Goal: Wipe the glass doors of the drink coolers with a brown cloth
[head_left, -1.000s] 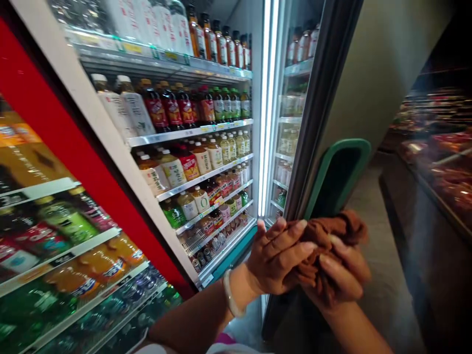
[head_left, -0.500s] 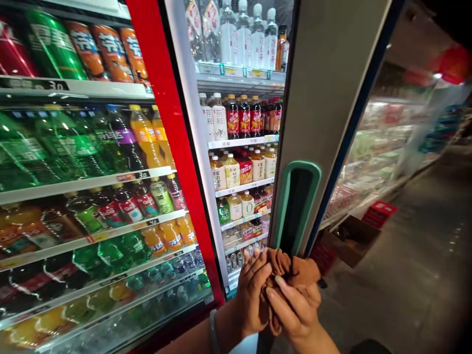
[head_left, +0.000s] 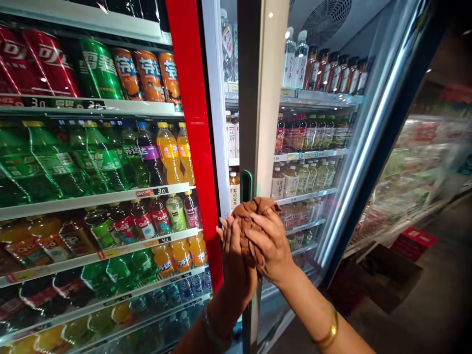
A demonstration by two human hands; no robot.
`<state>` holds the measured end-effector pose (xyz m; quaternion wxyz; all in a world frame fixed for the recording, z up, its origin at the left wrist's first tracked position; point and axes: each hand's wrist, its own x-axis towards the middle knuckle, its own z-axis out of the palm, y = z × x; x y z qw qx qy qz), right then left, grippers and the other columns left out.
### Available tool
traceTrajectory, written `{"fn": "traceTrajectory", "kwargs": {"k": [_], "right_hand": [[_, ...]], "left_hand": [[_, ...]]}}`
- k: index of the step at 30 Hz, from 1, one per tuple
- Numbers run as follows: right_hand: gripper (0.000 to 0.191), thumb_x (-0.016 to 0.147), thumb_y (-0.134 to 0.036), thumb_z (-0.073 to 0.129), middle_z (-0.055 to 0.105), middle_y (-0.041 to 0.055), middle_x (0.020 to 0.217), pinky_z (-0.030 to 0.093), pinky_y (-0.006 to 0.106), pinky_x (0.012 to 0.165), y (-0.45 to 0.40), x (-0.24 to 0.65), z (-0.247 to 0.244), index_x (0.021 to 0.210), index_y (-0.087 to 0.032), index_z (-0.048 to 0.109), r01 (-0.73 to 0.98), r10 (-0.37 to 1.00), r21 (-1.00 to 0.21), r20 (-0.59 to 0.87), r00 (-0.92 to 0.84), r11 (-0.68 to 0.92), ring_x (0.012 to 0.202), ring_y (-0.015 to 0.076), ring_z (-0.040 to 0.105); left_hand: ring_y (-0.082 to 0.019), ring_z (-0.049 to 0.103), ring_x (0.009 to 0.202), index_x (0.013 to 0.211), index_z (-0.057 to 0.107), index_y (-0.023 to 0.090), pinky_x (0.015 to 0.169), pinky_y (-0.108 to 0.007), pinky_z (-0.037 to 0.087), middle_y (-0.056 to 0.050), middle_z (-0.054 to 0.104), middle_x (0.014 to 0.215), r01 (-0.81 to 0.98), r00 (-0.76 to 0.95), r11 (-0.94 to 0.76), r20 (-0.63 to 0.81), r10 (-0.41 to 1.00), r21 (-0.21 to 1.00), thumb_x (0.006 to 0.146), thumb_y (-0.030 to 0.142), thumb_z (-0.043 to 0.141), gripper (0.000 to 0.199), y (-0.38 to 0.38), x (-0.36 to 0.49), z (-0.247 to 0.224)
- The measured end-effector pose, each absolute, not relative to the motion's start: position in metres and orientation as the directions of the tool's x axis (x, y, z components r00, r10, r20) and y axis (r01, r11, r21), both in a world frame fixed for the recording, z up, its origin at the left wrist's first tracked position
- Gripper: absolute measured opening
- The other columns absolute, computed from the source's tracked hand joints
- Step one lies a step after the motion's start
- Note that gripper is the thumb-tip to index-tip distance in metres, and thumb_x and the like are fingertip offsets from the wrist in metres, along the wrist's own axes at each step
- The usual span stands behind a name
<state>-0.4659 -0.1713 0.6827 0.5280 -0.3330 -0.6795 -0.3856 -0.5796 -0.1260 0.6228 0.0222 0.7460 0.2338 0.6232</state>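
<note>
We see two bare hands raised together before a glass-doored drinks fridge, with a crumpled brown cloth (head_left: 254,216) between them. The right hand (head_left: 269,241), a gold bracelet (head_left: 331,328) on its forearm, closes its fingers around the bunched fabric. The left hand (head_left: 238,260) stands upright against the cloth's other side, its fingers nearly straight; its thumb is hidden, so we cannot tell whether it grips or only presses.

The cloth lies in front of the fridge door's edge (head_left: 273,98), just below the green recessed handle (head_left: 246,186). We cannot tell whether it touches the door.

As far as we can judge, the cloth is fully gathered up but neither let go nor laid flat. The door looks ajar: tea bottles (head_left: 234,191) show through a gap on its left side, so closing it is not done. How much handling of the cloth is left, the view does not tell us.

To the left, beyond a red post (head_left: 191,98), shelves hold Fanta cans (head_left: 149,73) and green soda bottles (head_left: 99,160). At lower right, a cardboard box (head_left: 387,280) sits on the floor.
</note>
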Motion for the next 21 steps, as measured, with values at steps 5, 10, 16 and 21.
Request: {"fn": "traceTrajectory", "kwargs": {"k": [5, 10, 16, 21], "right_hand": [[0.044, 0.096, -0.022, 0.057, 0.062, 0.0095, 0.138, 0.050, 0.053, 0.118, -0.106, -0.478, 0.661, 0.140, -0.027, 0.052, 0.885, 0.177, -0.005, 0.980, -0.088, 0.466, 0.144, 0.0226, 0.049], [0.048, 0.099, -0.024, 0.054, 0.054, 0.0061, 0.151, 0.041, 0.056, 0.124, -0.031, -0.467, 0.667, 0.146, -0.032, 0.050, 0.862, 0.278, -0.016, 0.950, -0.146, 0.507, 0.156, 0.0233, 0.031], [0.051, 0.102, -0.028, 0.052, 0.037, 0.0020, 0.165, 0.027, 0.060, 0.130, 0.038, -0.454, 0.732, 0.150, -0.039, 0.041, 0.829, 0.173, 0.043, 0.970, -0.168, 0.558, 0.160, 0.0223, 0.020], [0.052, 0.101, -0.025, 0.053, 0.038, 0.0045, 0.165, 0.031, 0.061, 0.128, 0.045, -0.455, 0.692, 0.150, -0.037, 0.041, 0.856, 0.112, 0.003, 0.991, -0.071, 0.517, 0.158, 0.0226, 0.029]], "left_hand": [[-0.022, 0.025, 0.158, 0.164, 0.023, 0.025, 0.132, -0.051, 0.022, -0.013, 0.038, 0.166, 0.397, -0.032, -0.831, 0.910, 0.413, 0.391, 0.105, 0.022, 0.035, 0.061, -0.082, -0.578, 0.632], [-0.023, 0.025, 0.159, 0.165, 0.017, 0.023, 0.131, -0.051, 0.025, -0.014, 0.033, 0.167, 0.418, 0.058, -0.844, 0.918, 0.393, 0.335, 0.106, 0.022, 0.034, 0.062, -0.029, -0.579, 0.637], [-0.027, 0.012, 0.161, 0.166, 0.006, 0.016, 0.131, -0.062, 0.007, -0.015, 0.021, 0.171, 0.560, 0.268, -0.809, 0.885, 0.380, 0.178, 0.108, 0.043, 0.031, 0.069, 0.016, -0.584, 0.692], [-0.027, 0.010, 0.162, 0.165, 0.004, 0.013, 0.131, -0.061, 0.005, -0.016, 0.018, 0.171, 0.579, 0.398, -0.807, 0.825, 0.401, 0.113, 0.106, 0.049, 0.034, 0.076, 0.012, -0.596, 0.683]]}}
